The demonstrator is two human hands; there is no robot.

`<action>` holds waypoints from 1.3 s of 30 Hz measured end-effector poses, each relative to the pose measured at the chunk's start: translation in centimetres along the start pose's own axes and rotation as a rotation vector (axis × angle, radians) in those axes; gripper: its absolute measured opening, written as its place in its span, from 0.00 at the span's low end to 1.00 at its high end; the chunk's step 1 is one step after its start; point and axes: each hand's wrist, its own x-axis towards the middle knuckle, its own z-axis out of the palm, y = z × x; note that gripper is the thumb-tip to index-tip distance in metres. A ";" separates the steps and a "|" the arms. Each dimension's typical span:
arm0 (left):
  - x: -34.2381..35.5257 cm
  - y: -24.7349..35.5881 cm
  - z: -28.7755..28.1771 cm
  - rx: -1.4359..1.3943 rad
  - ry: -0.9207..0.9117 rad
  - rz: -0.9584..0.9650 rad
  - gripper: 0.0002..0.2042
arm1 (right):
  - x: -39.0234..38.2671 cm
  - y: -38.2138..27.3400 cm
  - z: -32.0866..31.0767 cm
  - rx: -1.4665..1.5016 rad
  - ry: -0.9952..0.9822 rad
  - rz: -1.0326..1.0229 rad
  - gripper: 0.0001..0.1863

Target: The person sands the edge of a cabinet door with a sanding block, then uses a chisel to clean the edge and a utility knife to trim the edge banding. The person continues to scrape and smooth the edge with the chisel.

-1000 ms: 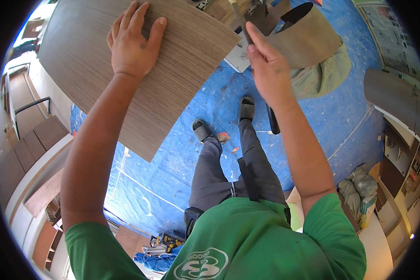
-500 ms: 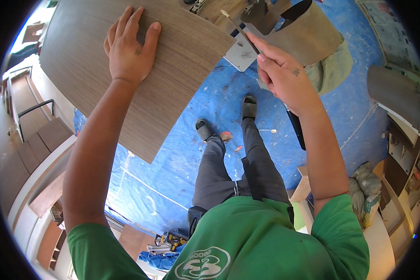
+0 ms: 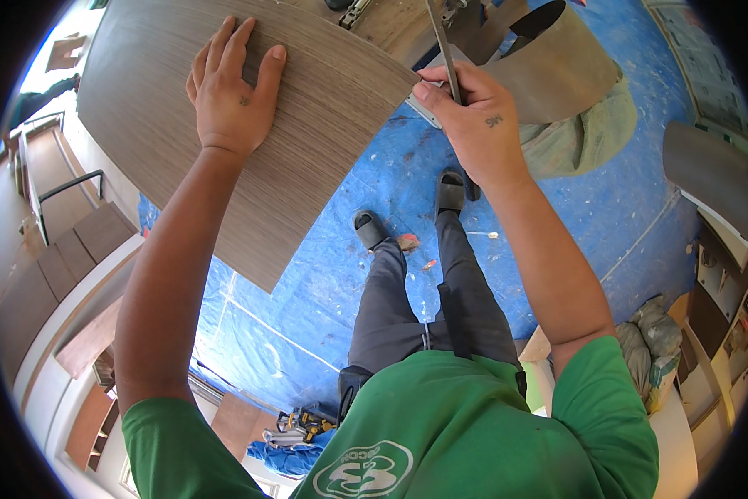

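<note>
While bags (image 3: 659, 334) hide their insides, the left hand (image 3: 236, 112) spreads on a board (image 3: 315, 150). The right hand (image 3: 480, 129) grips a tool (image 3: 444, 50) around its middle.

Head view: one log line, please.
left hand: flat on wood-grain panel | right hand: holding slim black-handled tool by panel corner

Blue tarp (image 3: 303, 316) covering the floor, speckled with white; left of the tarp there's a long white-edged unit (image 3: 81, 293) with brown boards (image 3: 95, 233); blown-out bright light (image 3: 38, 75) past the tarp's far left corner; right of the tarp, a jumble of panels (image 3: 713, 374); beyond its far right edge, a framed wall section (image 3: 710, 79), looks papered over.
</note>
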 end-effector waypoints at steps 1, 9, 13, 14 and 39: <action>0.0 0.0 0.1 0.003 0.001 0.004 0.30 | 0.0 0.0 0.0 0.000 0.008 -0.004 0.10; 0.1 0.0 0.2 0.017 0.005 0.009 0.28 | -0.3 -0.5 -1.2 0.012 -0.040 0.068 0.10; 0.0 0.0 0.1 0.000 0.014 0.016 0.28 | -0.7 0.4 -3.4 0.112 -0.174 0.246 0.24; 0.1 0.1 0.1 -0.008 0.016 0.018 0.28 | -0.8 0.9 -3.7 0.112 -0.209 0.264 0.27; 0.4 0.4 -0.3 -0.031 -0.055 0.009 0.28 | 1.5 1.1 -4.4 0.008 -0.594 0.096 0.33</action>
